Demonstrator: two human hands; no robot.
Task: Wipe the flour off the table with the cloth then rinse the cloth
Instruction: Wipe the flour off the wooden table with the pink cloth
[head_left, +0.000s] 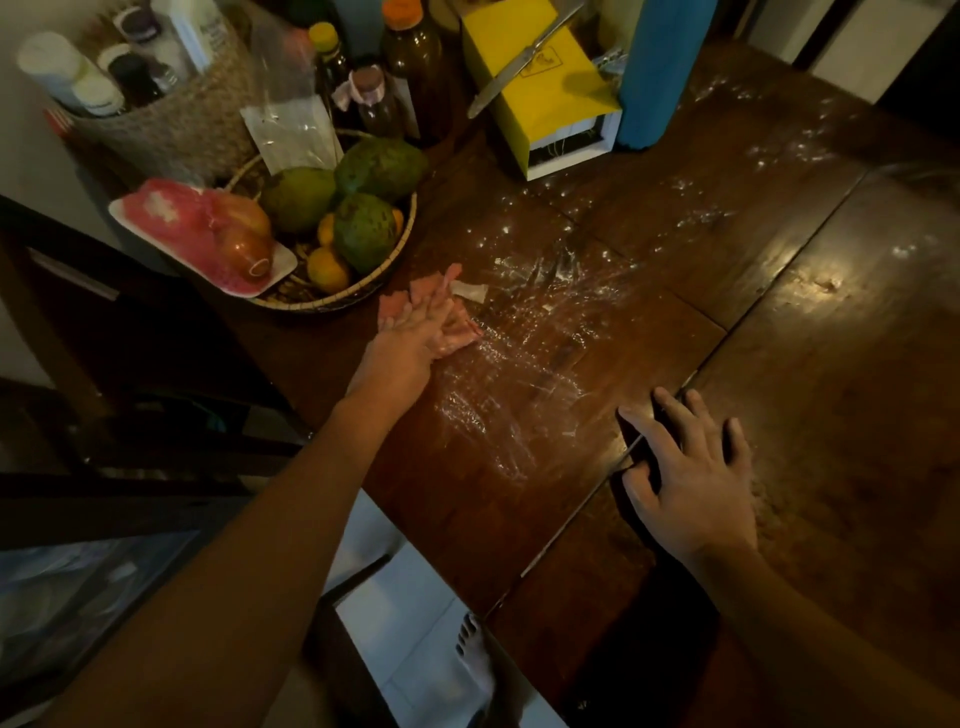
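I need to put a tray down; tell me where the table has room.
Free: the dark wooden table right of the right hand. Crowded: the far left, around the woven fruit basket and yellow box.

Left hand (415, 332) flat, fingers spread, pressing pink cloth (457, 332) onto dark wooden table (831, 415), cloth just at 4 o'clock of fruit basket (387, 275). Flour (540, 312) smeared in streaks from cloth toward 5 o'clock, speckled toward 1 o'clock. Right hand (691, 467) palm-down, fingers splayed on bare tabletop, well apart from cloth. Yellow box (545, 93) with knife (519, 67) on top at 12 o'clock.
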